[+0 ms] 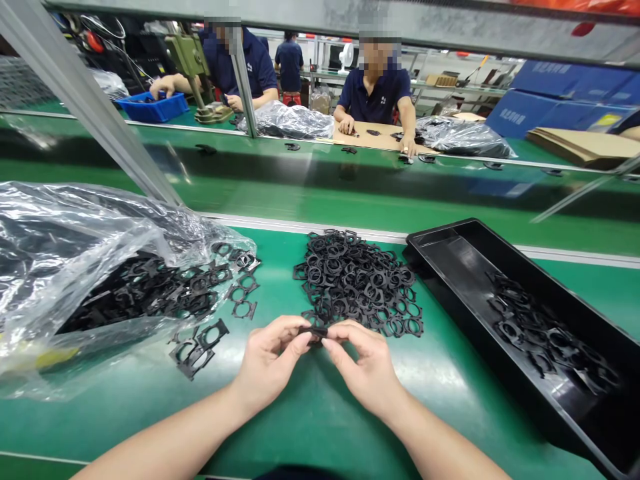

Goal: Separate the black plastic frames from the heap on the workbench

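Note:
My left hand and my right hand meet at the middle of the bench. Between their thumbs and fingertips they pinch a small black plastic part, seen nearly edge-on and partly covered by the fingers. Just beyond the fingertips lies a heap of black plastic ring frames. To the left, a clear plastic bag lies open, with many black plastic parts spilling from its mouth. A few loose black frames rest on the green bench between the bag and my left hand.
On the right stands a long black tray holding assembled-looking black ring parts. Behind the bench edge runs a green conveyor carrying spaced black parts. Across it sit co-workers. A slanted metal post rises at left.

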`<act>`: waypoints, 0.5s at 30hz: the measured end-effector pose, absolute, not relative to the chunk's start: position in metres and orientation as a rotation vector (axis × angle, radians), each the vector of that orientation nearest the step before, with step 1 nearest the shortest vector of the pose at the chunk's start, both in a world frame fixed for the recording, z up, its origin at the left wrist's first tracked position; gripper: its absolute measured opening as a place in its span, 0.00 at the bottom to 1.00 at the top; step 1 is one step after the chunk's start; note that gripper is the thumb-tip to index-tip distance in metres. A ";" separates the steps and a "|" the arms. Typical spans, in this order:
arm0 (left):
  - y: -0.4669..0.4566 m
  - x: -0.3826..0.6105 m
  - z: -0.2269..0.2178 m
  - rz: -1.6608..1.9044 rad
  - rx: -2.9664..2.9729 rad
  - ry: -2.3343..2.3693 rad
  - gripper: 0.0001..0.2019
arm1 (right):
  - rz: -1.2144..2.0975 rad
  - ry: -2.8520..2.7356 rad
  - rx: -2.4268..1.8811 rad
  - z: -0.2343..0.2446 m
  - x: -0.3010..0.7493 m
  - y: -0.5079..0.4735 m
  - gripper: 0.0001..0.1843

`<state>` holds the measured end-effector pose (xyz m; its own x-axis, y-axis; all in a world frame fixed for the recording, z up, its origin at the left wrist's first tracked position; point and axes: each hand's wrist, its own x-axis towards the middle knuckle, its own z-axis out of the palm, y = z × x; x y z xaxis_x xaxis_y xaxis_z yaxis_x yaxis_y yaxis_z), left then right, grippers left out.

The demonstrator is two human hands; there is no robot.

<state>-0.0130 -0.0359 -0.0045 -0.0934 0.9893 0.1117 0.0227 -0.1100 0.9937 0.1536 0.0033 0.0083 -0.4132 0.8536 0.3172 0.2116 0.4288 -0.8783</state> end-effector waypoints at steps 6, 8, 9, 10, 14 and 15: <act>-0.040 -0.013 -0.010 1.416 1.375 1.260 0.06 | 0.936 -1.861 -0.872 0.011 0.154 0.001 0.05; -0.041 -0.012 -0.012 1.424 1.415 1.255 0.07 | 0.985 -1.852 -0.892 0.011 0.154 0.001 0.05; -0.041 -0.012 -0.012 1.419 1.433 1.256 0.07 | 1.025 -1.842 -0.911 0.010 0.154 0.002 0.06; -0.041 -0.012 -0.012 1.410 1.452 1.260 0.07 | 1.069 -1.825 -0.935 0.010 0.154 0.002 0.06; -0.038 -0.014 -0.008 1.339 1.578 1.315 0.06 | 1.132 -1.805 -1.002 0.008 0.156 0.005 0.08; -0.036 -0.015 -0.007 1.319 1.632 1.335 0.07 | 1.086 -1.842 -0.991 0.008 0.157 0.006 0.07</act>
